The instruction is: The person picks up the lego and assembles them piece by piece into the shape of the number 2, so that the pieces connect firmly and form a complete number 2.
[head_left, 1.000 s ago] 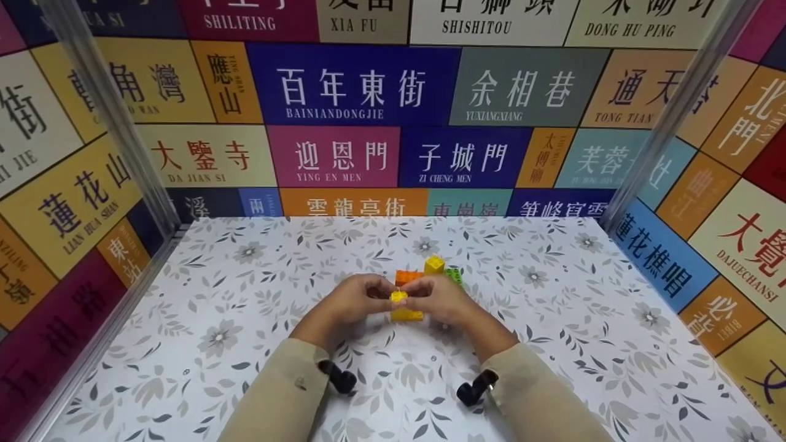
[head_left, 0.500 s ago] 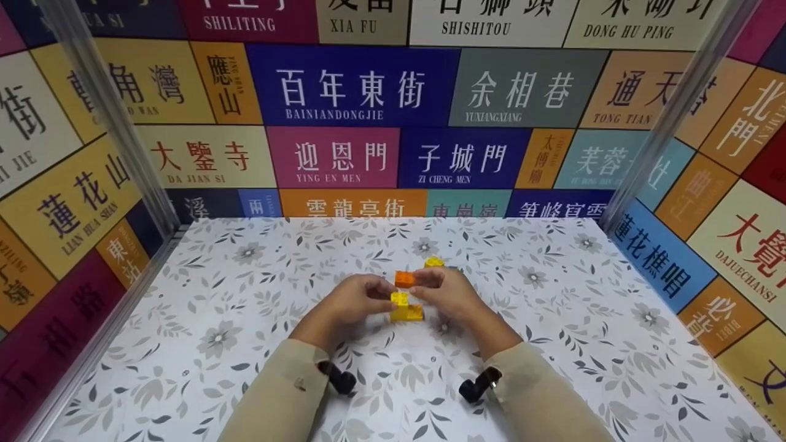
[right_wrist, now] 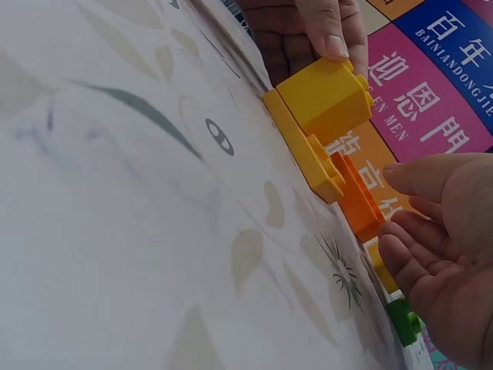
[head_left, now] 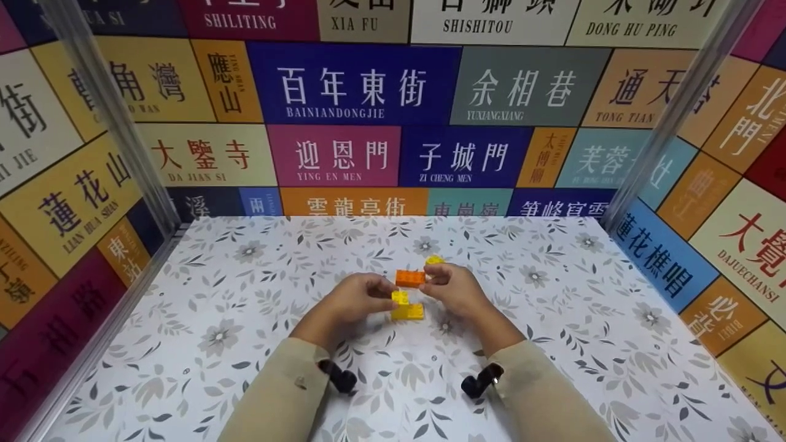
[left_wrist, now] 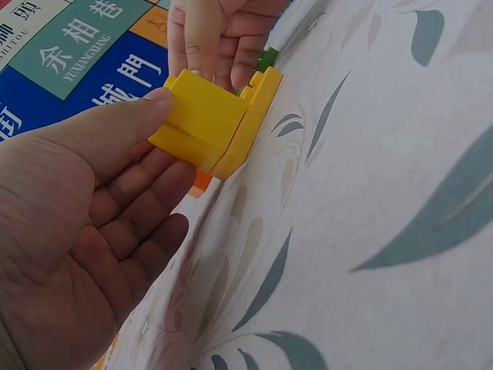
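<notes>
My left hand [head_left: 359,298] pinches a yellow block [left_wrist: 204,112] between thumb and fingers. That block sits on one end of a longer, flatter yellow brick [right_wrist: 304,146], giving the pair a step shape on the table. Behind them lies an orange toy brick [head_left: 410,278] with studs on top. My right hand [head_left: 455,291] is at the orange brick's right end, thumb and fingers spread apart with nothing held between them. Past its fingers stands another yellow brick [head_left: 434,261], mostly hidden in the head view. A green brick [right_wrist: 404,320] shows beyond in the right wrist view.
The table [head_left: 245,368] has a white cover printed with grey leaves and flowers. Panels with place names [head_left: 356,86] wall it in at the back and both sides. A clear post [head_left: 651,135] rises at each back corner.
My right hand has come off the yellow block and shifted right and back, past the orange brick, now covering the green one. The left hand keeps its hold on the yellow block.
</notes>
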{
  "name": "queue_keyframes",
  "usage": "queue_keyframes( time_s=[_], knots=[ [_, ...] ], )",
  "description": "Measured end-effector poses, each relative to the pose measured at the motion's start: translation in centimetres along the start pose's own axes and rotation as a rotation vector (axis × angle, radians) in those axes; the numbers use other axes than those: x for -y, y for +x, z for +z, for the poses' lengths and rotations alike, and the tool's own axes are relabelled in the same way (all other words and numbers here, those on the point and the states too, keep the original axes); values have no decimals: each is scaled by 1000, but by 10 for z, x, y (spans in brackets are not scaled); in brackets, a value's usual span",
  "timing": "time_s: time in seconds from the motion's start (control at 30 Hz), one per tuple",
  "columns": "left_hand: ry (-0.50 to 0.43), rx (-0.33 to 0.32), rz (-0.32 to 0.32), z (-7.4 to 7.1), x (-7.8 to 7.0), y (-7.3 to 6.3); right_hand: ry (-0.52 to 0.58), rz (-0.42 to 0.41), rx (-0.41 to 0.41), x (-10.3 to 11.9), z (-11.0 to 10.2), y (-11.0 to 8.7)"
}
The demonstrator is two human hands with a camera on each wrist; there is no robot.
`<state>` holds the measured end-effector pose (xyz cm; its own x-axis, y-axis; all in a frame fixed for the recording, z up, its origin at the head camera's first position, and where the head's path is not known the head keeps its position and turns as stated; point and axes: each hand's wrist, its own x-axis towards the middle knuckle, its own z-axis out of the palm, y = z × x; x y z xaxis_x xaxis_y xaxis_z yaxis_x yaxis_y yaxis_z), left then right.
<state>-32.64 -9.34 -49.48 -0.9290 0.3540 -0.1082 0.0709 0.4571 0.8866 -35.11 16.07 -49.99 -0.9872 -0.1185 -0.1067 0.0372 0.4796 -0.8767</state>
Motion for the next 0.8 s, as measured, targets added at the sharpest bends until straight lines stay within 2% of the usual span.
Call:
queue_keyframes(
  time_s=[0.33, 0.5, 0.8],
  knots=[
    [-25, 0, -14, 0, 0, -1, -88, -60, 20, -5, 3, 6],
    [-41, -6, -4, 0, 0, -1, -122, -34, 3, -4, 5, 9],
    [-35, 4, -27, 0, 1, -1, -145, -5, -18, -1, 9, 14]
  ],
)
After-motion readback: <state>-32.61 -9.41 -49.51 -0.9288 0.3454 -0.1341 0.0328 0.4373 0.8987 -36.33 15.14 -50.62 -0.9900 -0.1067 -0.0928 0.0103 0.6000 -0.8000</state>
